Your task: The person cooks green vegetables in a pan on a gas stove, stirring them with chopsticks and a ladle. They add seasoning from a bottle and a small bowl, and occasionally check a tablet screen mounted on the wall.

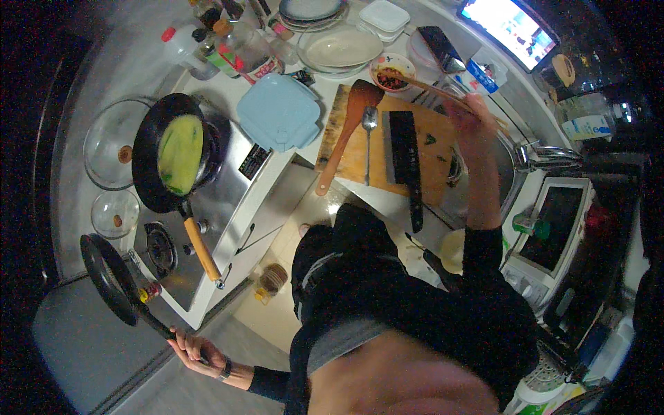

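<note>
At the lower left, my left hand grips the handle of a dark frying pan, held tilted beside the gas stove. My right hand, blurred, holds wooden chopsticks above the right side of the cutting board and the sink. Their tips reach a small patterned bowl with a dark reddish mixture in it. On the wooden cutting board lie a wooden spatula, a metal spoon and a black cleaver. Green scraps are also on the board.
A wok of yellow-green liquid sits on the stove, its wooden handle pointing towards me. Glass lids stand behind it. A light-blue plastic lid, bottles, plates, a phone and a lit screen line the counter.
</note>
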